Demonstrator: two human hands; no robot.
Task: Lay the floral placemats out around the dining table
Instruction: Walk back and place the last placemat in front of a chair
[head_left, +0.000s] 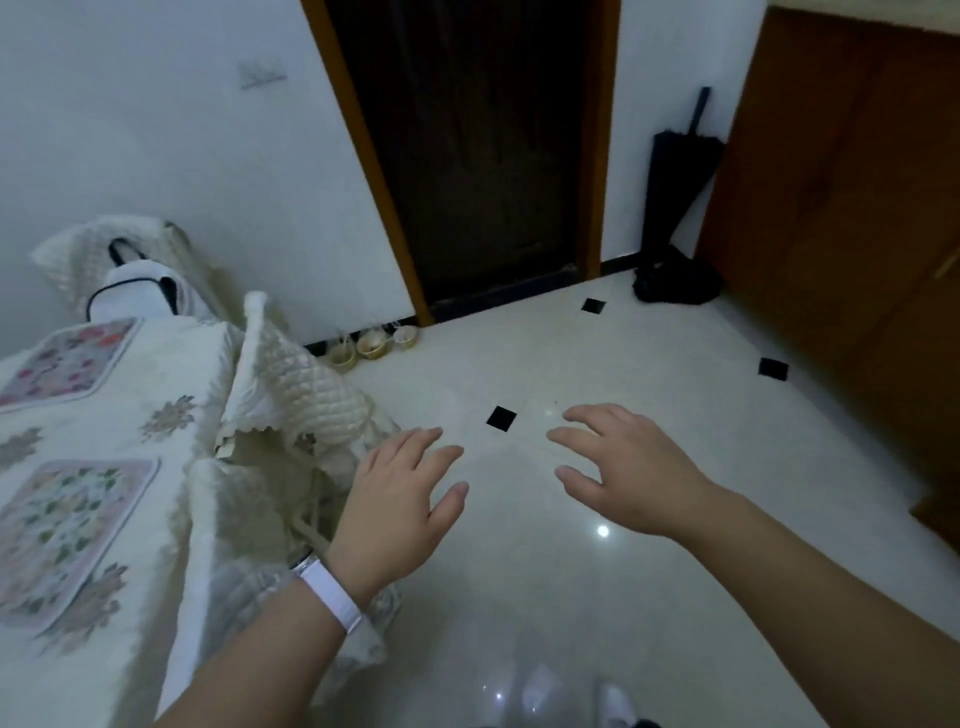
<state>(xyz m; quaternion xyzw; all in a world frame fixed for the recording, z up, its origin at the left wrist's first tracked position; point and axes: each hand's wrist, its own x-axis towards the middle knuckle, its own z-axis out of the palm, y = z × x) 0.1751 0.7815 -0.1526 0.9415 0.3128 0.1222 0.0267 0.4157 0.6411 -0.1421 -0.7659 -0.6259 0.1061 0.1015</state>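
Both forearms fill the bottom of the frame from where I'm watching. Left hand (400, 499), with a white watch strap (332, 597) on the wrist, hangs palm-down over the floor just right of the table corner, fingers straight and loosely together, holding nothing. Right hand (628, 467) is centre-right, fingers spread and a bit bent, also holding nothing. Neither touches a mat.

Two floral placemats are already down at the left edge of the frame, lying flat on the dining table (171, 374). Nearer placemat (67, 530), lower left: rounded-corner rectangle, pale lilac border, busy print of green leaves and pinkish blooms. Farther placemat (67, 364), mid-left: same shape, pink and red flowers. They sit on a cream tablecloth with woven grey-brown flower motifs that drapes over the edge.

Beside the table corner is a chair (291, 384) in a quilted, shiny cream cover with a scalloped hem. Floor tiles (519, 571) are glossy off-white with small black diamond insets. Upper centre there's a dark door (478, 156) in an orange-brown wood frame, and a folded black umbrella (675, 192) leans in the corner to its right.
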